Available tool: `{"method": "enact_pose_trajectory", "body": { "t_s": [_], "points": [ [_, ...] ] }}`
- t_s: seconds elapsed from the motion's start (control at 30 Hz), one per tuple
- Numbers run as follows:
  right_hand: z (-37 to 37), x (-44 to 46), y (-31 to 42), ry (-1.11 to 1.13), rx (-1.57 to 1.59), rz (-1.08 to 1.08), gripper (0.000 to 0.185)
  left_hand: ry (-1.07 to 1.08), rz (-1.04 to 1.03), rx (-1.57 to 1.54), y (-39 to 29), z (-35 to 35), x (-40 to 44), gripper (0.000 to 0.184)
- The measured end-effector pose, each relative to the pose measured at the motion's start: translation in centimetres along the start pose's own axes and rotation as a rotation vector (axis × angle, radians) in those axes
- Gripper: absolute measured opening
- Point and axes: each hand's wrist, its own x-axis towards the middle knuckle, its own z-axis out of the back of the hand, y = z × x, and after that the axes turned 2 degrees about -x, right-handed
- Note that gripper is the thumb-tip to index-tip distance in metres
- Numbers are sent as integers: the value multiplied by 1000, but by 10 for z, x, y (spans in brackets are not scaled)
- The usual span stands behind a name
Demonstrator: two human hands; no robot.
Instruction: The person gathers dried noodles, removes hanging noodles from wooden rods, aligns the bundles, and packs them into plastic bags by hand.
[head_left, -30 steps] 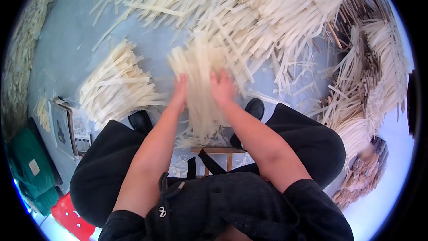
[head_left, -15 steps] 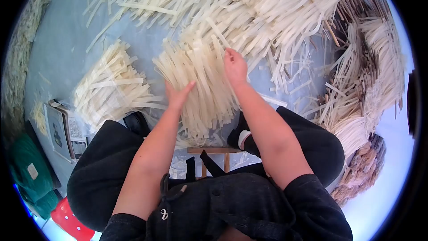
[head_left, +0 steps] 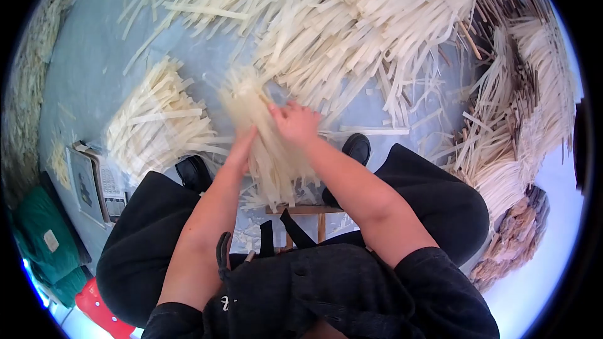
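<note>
A bundle of long pale strips (head_left: 267,144) hangs between my knees, blurred by motion at its upper end. My left hand (head_left: 242,144) grips its left side, with the fingers partly hidden behind the strips. Around the upper right side of the same bundle, my right hand (head_left: 295,120) is closed. The bundle's lower end reaches down to a small wooden stool (head_left: 308,209). To the left lies a separate pile of pale strips (head_left: 157,122) on the grey floor.
A large heap of strips (head_left: 364,19) spreads across the top. More strips with dark stalks (head_left: 512,107) line the right side. At the left are a boxed device (head_left: 91,182), a green bag (head_left: 47,238) and a red object (head_left: 100,311). A black shoe (head_left: 357,149) is beside my right arm.
The spread-out bundle is now gathered narrower. My right hand has moved down and left from the strips' upper right edge and closed on the bundle.
</note>
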Motion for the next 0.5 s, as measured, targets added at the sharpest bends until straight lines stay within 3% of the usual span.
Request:
{"method": "enact_pose_trajectory", "body": {
  "t_s": [0.03, 0.1, 0.17, 0.23, 0.37, 0.43, 0.47, 0.5],
  "points": [
    [-7, -8, 2, 48, 11, 0, 67, 28, 121, -123, 5, 5, -6, 64],
    [-18, -16, 1, 90, 34, 6, 67, 62, 174, -166, 13, 11, -21, 61],
    [-30, -20, -1, 255, 421, -110, 68, 91, 225, -210, 13, 13, -26, 58],
    [-21, -12, 3, 226, 474, -46, 68, 81, 68, -148, 11, 3, -26, 59],
    [16, 10, 15, 161, 486, 78, 67, -41, -55, -118, -23, -42, -20, 66],
    [3, 34, 4, 109, 378, 77, 62, -196, -276, 11, -27, -52, -8, 72],
    [-6, 46, -2, 57, 273, 74, 57, -196, -283, 4, -28, -54, -5, 72],
    [0, 52, -2, 57, 267, 82, 57, -329, -250, 77, -27, -54, 0, 80]
  ]
}}
